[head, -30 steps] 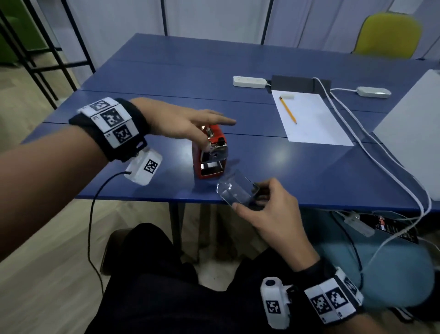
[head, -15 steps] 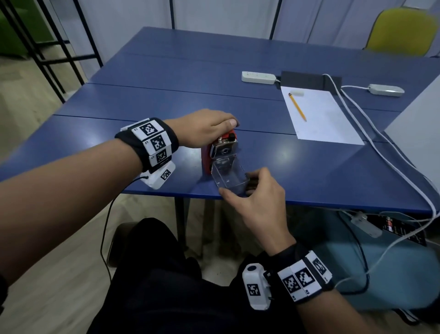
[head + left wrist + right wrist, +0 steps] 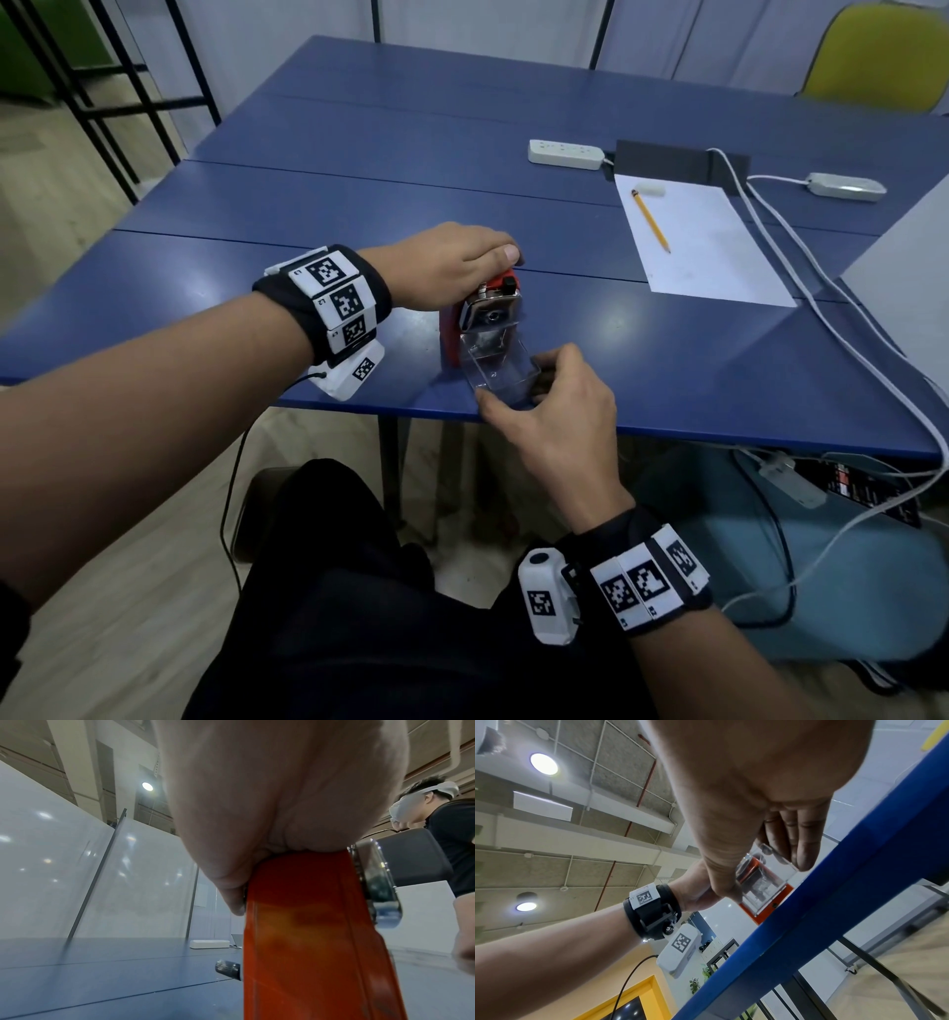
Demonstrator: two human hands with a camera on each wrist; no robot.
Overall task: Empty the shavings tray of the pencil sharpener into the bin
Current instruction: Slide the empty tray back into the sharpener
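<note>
Sliding the clear shavings tray [image 3: 497,371] into the red pencil sharpener [image 3: 488,313] looks like the step in hand: tray mouth sits at the sharpener's front slot, near the desk's [image 3: 318,205] near edge, roughly mid-edge. The tray looks empty, so the dump is probably done.

Right hand [image 3: 557,426] pinches the tray's near end, thumb on one side, fingers on the other. Left hand [image 3: 452,267] clamps over the sharpener's top, fingers curled round it, holding it down.

To do it well: keep the tray level and square to the slot, push straight along the desk, no twisting; the clear plastic likely binds if skewed. Left grip should brace against the push so the sharpener doesn't slide toward the far edge. Stop when the tray front sits flush.

Count:
- sharpener: one
- tray: one
- pencil [image 3: 651,221]: one, on the paper sheet [image 3: 719,257], far right
- eraser [image 3: 649,190]: one
- power strips [image 3: 565,153]: two at the far edge
- bin [image 3: 847,565]: one, blue, under the desk's near right corner
</note>
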